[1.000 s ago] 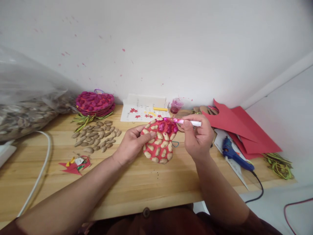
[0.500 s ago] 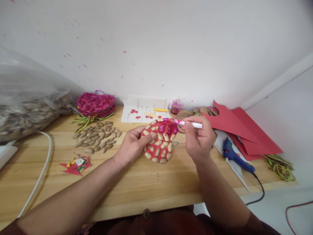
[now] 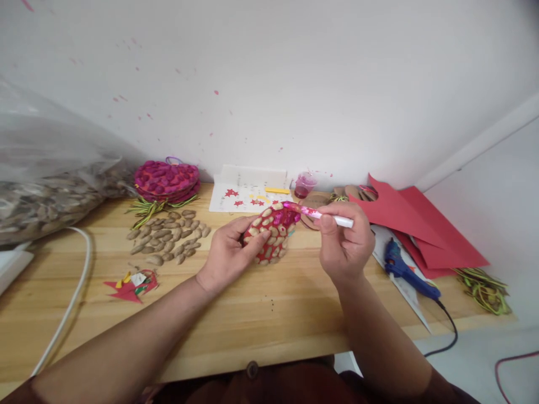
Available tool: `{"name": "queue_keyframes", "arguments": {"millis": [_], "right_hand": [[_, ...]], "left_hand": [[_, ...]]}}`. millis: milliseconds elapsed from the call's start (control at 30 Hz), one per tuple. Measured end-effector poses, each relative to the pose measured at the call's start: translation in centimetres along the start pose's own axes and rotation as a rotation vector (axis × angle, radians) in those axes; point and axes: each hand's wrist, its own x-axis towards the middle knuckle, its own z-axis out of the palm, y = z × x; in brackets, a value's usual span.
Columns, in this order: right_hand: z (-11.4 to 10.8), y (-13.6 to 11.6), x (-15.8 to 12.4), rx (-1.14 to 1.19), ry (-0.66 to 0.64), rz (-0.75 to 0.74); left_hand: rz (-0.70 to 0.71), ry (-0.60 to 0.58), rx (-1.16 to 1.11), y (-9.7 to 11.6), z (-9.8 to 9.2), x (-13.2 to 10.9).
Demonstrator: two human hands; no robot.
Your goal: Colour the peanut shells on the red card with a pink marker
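While the left hand point(image 3: 229, 249) clamps the left edge of the peanut-covered disc point(image 3: 276, 240), the right hand point(image 3: 347, 241) grips the brush point(image 3: 310, 212) by its white handle. The disc lies left of the right hand, tilted. The brush's long axis runs right to left, its tip at the disc's far edge. The disc's underside is hidden; the bristles are hard to make out. Beyond stands a cup point(image 3: 304, 184).

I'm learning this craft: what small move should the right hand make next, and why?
Probably sweep the pink-coated brush in the right hand onto the neighbouring tan peanuts: its tip is at the pink-painted patch, while most peanuts on the red piece in the left hand look unpainted.
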Motion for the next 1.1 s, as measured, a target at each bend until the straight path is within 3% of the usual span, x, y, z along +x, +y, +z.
{"name": "queue_keyframes", "arguments": {"millis": [167,1100], "right_hand": [[0.02,-0.36,0.06,-0.030,0.017,-0.057],[0.11,-0.63,-0.05,-0.067,-0.011,-0.138]], "left_hand": [[0.185,0.028,0.179,-0.21,-0.25,0.19],[0.325,0.036,0.330,-0.93,-0.22,0.81]]}}
